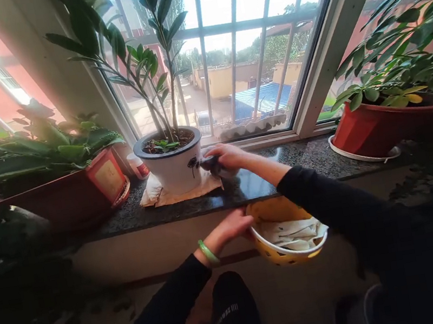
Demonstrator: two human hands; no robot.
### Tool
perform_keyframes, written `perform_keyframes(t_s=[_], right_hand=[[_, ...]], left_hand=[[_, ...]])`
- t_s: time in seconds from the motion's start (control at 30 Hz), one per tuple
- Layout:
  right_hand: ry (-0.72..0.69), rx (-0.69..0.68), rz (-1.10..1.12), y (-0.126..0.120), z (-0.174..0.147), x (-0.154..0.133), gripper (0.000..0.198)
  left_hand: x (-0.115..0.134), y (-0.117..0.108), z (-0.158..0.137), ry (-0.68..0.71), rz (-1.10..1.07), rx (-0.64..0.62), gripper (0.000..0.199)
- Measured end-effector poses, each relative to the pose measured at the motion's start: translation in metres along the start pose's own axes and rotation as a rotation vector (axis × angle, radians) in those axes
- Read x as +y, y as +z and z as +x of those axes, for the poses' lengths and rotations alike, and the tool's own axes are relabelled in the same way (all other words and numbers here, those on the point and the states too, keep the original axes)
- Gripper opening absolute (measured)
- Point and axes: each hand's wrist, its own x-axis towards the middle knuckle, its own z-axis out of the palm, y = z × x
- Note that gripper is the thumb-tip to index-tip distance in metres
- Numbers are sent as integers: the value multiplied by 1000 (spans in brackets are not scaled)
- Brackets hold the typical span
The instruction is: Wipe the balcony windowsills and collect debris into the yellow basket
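With its fingers closed over the rim, my left hand (235, 226) holds a yellow basket (293, 257) with a white rim and cut-out holes, just below the sill's front edge. Crumpled whitish sheets (289, 234), paper or cloth, lie inside it. My right hand (229, 156) is closed around a small dark grey item (211, 164), too blurred to name, against the right side of a white flowerpot (169, 172). A tall leafy plant (168, 82) grows from this pot, which stands on a pale flattened sheet (196, 191).
A dark stone windowsill (252, 181) runs under a barred window (221, 62). Red planters with leafy plants stand at the left (105, 174) and right (379, 125), the right one on a white saucer (363, 154). A small white bottle (138, 167) sits behind the white flowerpot.
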Motion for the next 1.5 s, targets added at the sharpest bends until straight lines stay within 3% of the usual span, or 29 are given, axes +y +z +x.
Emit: perform_keyframes(t_s=[0.1,0.2,0.33,0.43,0.53,0.7,0.83,0.93,1.07,1.17,1.23,1.37,1.5], right_hand=[[157,-7,-185,28,19,-16,51],[45,-34,-238,36,-1,-8,58],[-204,-144,-169,9,-39,23,57],[-174,-227,-119,-21,-49,38,43],[-101,-138,-91,-32,-32,34,39],[-25,16,-121,14,9,11,58],[-97,15,-77,37,-15,18,58],[-230,-101,-31,18,-59,41,44],[-171,-178,-14,-25,-92,58,32],[-178,-36,25,-37,-78,35,31],[-270,19,26,-27,-59,7,37],[-391,-117,-128,13,-32,-36,51],[-429,-92,-179,32,-48,-28,51]], left_hand=[[0,0,0,-22,-11,-7,43],[-2,0,2,-1,-10,5,46],[-4,0,4,-22,0,21,42],[-3,0,3,-39,-1,13,44],[-2,0,3,-21,-2,4,47],[-5,0,5,-12,12,9,47],[-6,0,6,-23,-4,25,49],[-5,0,5,-4,26,13,49],[-3,-1,4,-14,43,9,49],[-4,-1,3,-6,37,17,51],[-5,-2,3,23,41,9,52],[-8,-4,6,49,27,-1,55],[-9,-4,7,39,56,34,56]])
